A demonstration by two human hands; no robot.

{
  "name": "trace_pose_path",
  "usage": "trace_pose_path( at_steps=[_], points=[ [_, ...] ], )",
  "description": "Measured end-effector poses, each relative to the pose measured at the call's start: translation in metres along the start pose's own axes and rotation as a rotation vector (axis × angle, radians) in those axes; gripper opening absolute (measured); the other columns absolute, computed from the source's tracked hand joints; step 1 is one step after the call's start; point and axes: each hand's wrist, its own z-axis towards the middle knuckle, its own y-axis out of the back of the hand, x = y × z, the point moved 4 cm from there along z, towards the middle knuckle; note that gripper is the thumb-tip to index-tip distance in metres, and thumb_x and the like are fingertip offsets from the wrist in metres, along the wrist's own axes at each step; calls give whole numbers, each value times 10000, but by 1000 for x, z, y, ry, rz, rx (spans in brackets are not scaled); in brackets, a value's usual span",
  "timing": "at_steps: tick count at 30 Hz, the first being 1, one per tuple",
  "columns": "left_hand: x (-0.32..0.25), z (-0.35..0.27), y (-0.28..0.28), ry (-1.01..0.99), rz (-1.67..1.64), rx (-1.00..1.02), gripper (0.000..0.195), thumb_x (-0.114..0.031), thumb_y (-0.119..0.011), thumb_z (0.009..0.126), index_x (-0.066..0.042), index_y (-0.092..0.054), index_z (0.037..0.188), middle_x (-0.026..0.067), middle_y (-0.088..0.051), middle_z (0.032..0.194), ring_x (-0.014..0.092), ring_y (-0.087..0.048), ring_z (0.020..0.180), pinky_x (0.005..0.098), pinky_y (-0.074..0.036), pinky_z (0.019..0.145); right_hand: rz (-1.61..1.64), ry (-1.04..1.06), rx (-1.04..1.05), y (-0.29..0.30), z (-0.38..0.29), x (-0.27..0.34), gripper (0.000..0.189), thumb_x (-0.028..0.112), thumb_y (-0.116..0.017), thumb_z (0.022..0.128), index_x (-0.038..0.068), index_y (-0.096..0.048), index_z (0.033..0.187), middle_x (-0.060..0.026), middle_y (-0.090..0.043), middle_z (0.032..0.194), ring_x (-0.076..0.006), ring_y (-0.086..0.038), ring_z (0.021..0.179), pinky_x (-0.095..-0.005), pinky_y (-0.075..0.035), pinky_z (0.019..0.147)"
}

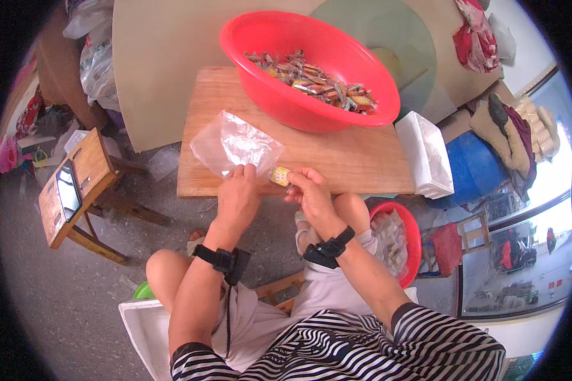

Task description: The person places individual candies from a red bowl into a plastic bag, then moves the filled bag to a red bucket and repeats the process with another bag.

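My left hand (239,193) rests its fingers on the near edge of a clear plastic bag (240,140), which lies flat on the wooden board (362,157). Whether the fingers pinch the film or only press on it is hard to see. Just to the right, my right hand (310,190) holds a small wrapped piece (280,175) with yellow and white print between thumb and fingers, close to the bag's right corner. Behind the bag stands a large red plastic basin (310,116), tilted towards me, with many small wrapped pieces (314,85) inside.
A white foam box (426,157) stands at the board's right end. Below it on the floor sits a red tub (412,243) holding plastic bags (388,238). To the left, a wooden stool (95,157) carries a phone (68,190). A blue barrel (476,166) is farther right.
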Motion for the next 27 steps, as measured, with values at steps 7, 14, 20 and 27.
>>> trace_pose_path(
  at_steps=[7, 14, 20, 27],
  points=[
    [10, 0, -10, 66, -6, 47, 152, 22, -551, 778, -12, -485, 911, 210, -615, 872, 412, -621, 827, 499, -498, 684, 63, -5, 94, 2, -1, -4, 180, 164, -658, 880, 18, -579, 949, -45, -607, 801, -92, -589, 646, -261, -563, 559],
    [13, 1, -14, 54, -116, -14, 98, -22, -534, 830, -26, -500, 921, 239, -619, 790, 444, -614, 739, 527, -457, 628, 44, -45, 116, -2, 16, -13, 192, 185, -665, 876, 31, -579, 953, -35, -612, 827, -94, -589, 686, -260, -554, 588],
    [12, 2, -21, 91, -136, 43, 63, -26, -534, 846, -18, -502, 899, 244, -615, 782, 451, -607, 744, 519, -455, 639, -32, -3, 150, 2, 19, -9, 194, 183, -668, 866, 51, -584, 979, -9, -613, 831, -74, -573, 685, -207, -454, 554],
    [10, 4, -7, 52, -250, 30, 60, -7, -548, 841, -12, -508, 886, 247, -598, 778, 448, -593, 737, 498, -450, 625, -8, -51, 281, 1, 36, -4, 218, 176, -687, 849, 54, -585, 999, -10, -609, 837, -67, -559, 670, -212, -433, 507]
  ],
)
